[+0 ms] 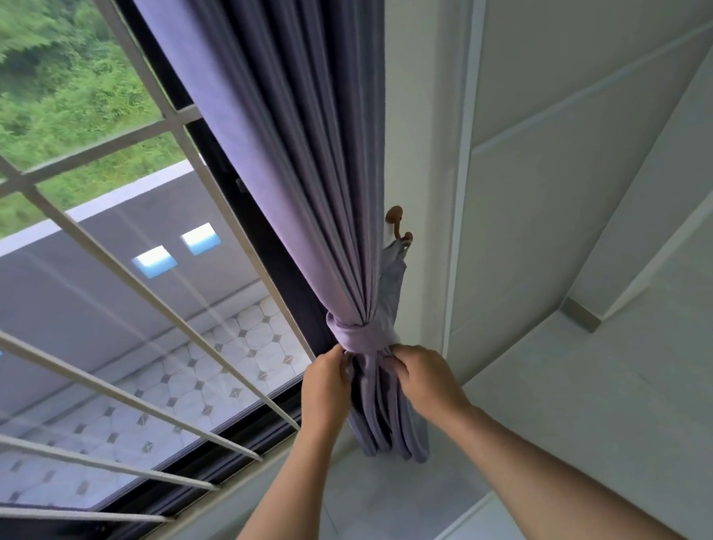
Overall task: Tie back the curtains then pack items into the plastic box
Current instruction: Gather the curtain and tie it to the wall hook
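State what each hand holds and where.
Both hands grip the curtain just below its tieback: left hand on left folds, right hand on right.

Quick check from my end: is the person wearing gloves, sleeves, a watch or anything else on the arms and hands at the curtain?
Nothing worn shows. The left hand and right hand are bare, with no gloves, rings or watch visible. Both forearms are uncovered up to the bottom edge of the picture, so no sleeve comes into view. No bands, marks or straps show on either wrist.
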{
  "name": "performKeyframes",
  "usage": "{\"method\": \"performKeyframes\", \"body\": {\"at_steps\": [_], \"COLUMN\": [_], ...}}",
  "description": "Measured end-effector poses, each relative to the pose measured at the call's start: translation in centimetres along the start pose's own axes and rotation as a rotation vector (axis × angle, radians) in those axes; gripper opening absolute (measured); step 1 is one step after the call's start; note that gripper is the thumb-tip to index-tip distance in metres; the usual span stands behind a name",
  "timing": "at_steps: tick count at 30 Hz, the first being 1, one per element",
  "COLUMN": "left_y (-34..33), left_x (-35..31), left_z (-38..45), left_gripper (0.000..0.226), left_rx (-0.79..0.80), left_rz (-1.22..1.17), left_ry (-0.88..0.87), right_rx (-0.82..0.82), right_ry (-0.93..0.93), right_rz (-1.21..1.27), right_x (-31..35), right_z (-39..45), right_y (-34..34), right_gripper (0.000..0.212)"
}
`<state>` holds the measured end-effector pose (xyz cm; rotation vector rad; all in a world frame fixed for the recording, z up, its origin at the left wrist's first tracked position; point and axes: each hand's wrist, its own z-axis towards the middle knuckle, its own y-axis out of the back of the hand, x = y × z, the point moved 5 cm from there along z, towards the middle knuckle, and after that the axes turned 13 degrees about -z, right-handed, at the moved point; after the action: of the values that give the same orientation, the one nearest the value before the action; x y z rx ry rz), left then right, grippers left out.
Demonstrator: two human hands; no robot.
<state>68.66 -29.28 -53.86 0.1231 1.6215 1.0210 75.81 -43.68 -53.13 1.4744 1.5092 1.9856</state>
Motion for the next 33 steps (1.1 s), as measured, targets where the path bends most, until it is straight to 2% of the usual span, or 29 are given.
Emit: {"method": "performKeyframes", "body": {"at_steps": [4,6,9,11,14,18,22,25,28,31,33], "left_y": [0.3,1.1,3.6,4.9,5.8,5.8,6.1,7.3,7.2,5.8,4.6], "left_x": [-0.6,-2.0,-5.1,-7.2,-9.7,-10.4,-9.0,-9.0,-8.6,-6.8,-5.2], "left_z": [1.0,0.1,-2.5,-2.9,-1.1,-0.5,-0.2,0.3,0.4,-0.5,-1.1], "left_gripper": [0.006,0.018,0.027,0.027,0.033,0.028,0.016,0.023,0.015,0.016,0.013], "left_rx": [0.030,-0.040,-0.308,-0.428,-0.455,-0.434,-0.350,-0.297,-0.276,-0.260,-0.214], "left_rz": [0.016,-0.071,-0.270,-0.266,-0.152,-0.025,-0.193,-0.260,-0.227,-0.194,-0.155], "left_ry": [0.024,-0.028,-0.152,-0.217,-0.250,-0.308,-0.310,-0.307,-0.270,-0.248,-0.237], "right_rx": [0.060,-0.067,-0.359,-0.445,-0.477,-0.439,-0.390,-0.370,-0.297,-0.038,0.078], "right_ry": [0.025,0.011,0.117,0.237,0.301,0.335,0.348,0.359,0.239,0.022,-0.088], "right_rz": [-0.181,-0.175,-0.015,0.002,-0.120,-0.186,-0.137,-0.123,-0.080,-0.145,-0.206], "right_x": [1.0,1.7,3.6,5.4,7.2,7.1,6.8,7.3,6.5,4.6,3.6], "right_z": [0.8,0.4,-0.7,-0.6,0.5,0.6,-0.1,0.4,0.3,-0.4,-0.5], "right_y": [1.9,4.3,8.3,9.8,10.7,10.2,9.1,8.8,7.9,4.8,3.0], "right_gripper": [0.021,0.019,0.019,0.024,0.027,0.022,0.017,0.016,0.019,0.013,0.017]}}
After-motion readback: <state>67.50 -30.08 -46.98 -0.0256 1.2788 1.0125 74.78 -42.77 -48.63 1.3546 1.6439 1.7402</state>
